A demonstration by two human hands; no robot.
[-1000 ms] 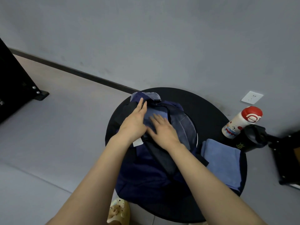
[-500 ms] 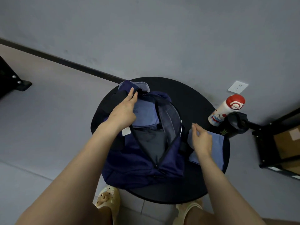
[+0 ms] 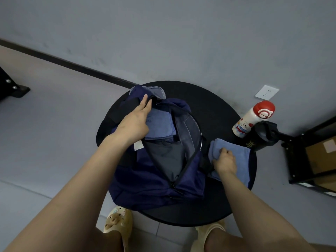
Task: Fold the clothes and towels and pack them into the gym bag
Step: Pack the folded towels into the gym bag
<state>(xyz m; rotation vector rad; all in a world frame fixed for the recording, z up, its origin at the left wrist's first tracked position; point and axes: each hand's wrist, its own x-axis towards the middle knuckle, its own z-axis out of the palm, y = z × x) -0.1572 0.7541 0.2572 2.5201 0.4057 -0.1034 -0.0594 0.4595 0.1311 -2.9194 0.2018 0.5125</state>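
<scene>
Right hand (image 3: 225, 160) now gripping towel (image 3: 240, 157), bottles (image 3: 254, 120) behind

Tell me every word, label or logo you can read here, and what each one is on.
No text here can be read for certain.
White bottle: cartoon bear print with lettering below, too small to read; a white emblem on its red cap, no letters.
Black bottle: gold marking low on its side, blurred.
White tag on the gym bag: blank or illegible.

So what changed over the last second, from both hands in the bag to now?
The right hand left the gym bag, moved right to the folded blue towel on the table and gripped its edge. The left hand stayed at the bag's opening; the bottles are unmoved.
</scene>
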